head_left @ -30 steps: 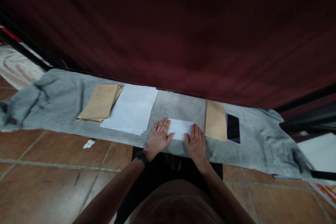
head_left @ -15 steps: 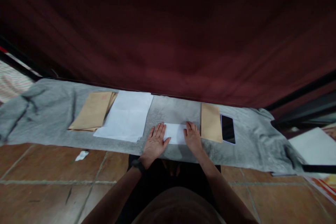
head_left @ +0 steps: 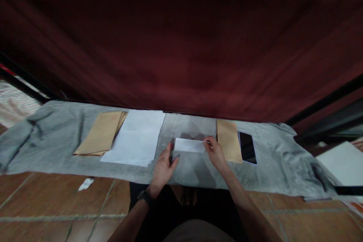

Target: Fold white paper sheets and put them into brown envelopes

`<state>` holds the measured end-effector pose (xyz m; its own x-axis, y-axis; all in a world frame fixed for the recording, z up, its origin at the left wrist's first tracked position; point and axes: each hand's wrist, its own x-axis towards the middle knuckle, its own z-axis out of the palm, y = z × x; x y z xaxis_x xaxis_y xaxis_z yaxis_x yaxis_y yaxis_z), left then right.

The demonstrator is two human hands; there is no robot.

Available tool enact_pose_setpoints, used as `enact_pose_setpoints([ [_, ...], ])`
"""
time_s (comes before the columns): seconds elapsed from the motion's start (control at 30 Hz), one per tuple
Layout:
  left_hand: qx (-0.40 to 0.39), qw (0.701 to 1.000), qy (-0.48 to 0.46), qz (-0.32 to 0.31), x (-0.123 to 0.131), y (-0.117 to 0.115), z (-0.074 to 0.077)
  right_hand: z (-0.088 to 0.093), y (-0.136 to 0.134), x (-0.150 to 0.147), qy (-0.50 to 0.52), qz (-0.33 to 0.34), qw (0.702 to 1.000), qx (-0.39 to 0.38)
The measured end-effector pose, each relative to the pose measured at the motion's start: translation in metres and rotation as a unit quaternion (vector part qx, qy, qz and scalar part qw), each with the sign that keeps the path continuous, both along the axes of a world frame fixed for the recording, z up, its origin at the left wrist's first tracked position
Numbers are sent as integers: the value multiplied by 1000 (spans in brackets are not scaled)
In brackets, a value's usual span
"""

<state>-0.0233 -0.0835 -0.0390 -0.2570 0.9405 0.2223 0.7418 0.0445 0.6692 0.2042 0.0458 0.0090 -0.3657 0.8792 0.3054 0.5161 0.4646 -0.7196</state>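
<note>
A folded sheet of white paper [head_left: 188,145] is between my two hands, over the grey cloth. My right hand [head_left: 214,152] pinches its right end between thumb and fingers. Beside the left end, my left hand [head_left: 164,164] is open, thumb and fingers apart; I cannot tell whether its fingertips touch the paper. A stack of white paper sheets [head_left: 136,136] lies to the left of that hand. Close to my right hand, a brown envelope [head_left: 229,141] rests flat.
Several brown envelopes [head_left: 99,132] are piled at the left, partly against the white sheets. A phone [head_left: 247,148] lies right of the single envelope. The grey cloth [head_left: 272,159] covers the narrow surface, and a dark red curtain [head_left: 181,53] hangs behind it.
Both hands were flat on the folded paper. Now the right hand has pinched its right end and the paper looks raised, while the left hand has moved off its left end.
</note>
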Motion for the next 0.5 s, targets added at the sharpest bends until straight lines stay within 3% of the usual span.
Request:
enact_pose_setpoints([
  [0.07,2,998,-64,22,-3,0,-2,10,-6,1,75,20,997,26],
  [0.13,15,993,-106,44,-4,1,-5,11,-15,3,87,53,994,51],
  [0.27,54,995,-70,43,-4,-2,-4,-19,-38,12,-1,107,993,57],
  [0.4,47,992,81,-86,8,-5,10,-55,-54,22,-39,102,993,35],
  [0.5,27,968,178,-174,26,3,15,-59,-58,26,-44,92,994,30],
])
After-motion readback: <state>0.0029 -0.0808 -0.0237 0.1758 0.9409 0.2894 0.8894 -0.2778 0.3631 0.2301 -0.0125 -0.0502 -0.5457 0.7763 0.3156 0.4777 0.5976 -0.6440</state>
